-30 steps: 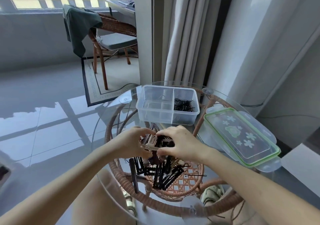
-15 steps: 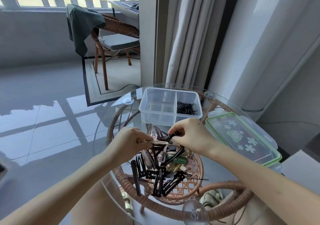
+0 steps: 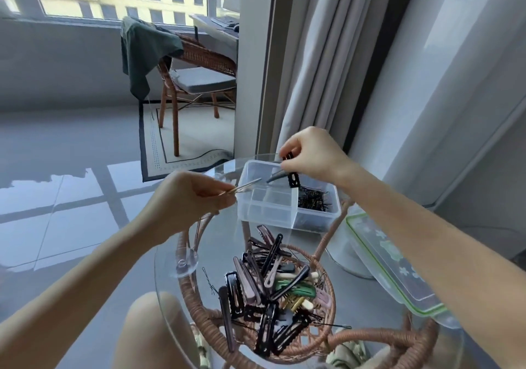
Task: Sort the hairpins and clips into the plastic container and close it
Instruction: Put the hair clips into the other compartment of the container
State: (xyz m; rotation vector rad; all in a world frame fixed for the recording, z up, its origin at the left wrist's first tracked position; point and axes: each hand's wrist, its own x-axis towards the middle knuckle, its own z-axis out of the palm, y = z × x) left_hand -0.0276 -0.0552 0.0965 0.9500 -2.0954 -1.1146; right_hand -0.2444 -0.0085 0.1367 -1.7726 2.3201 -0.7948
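The plastic container (image 3: 264, 212) stands open at the far side of the glass bench (image 3: 355, 297). Black hairpins (image 3: 313, 199) fill its right compartment. The left hand (image 3: 185, 198) pinches a slim pale clip (image 3: 247, 188) over the left section. The right hand (image 3: 310, 152) pinches a few dark clips (image 3: 293, 179) almost above the divider, so a careless release could drop them among the hairpins. With several in one pinch, one may slip early and skid off the slick glass. Nearer, the basket (image 3: 330, 289) is heaped with clips; the right forearm, passing the lid (image 3: 398, 277), could nudge it.
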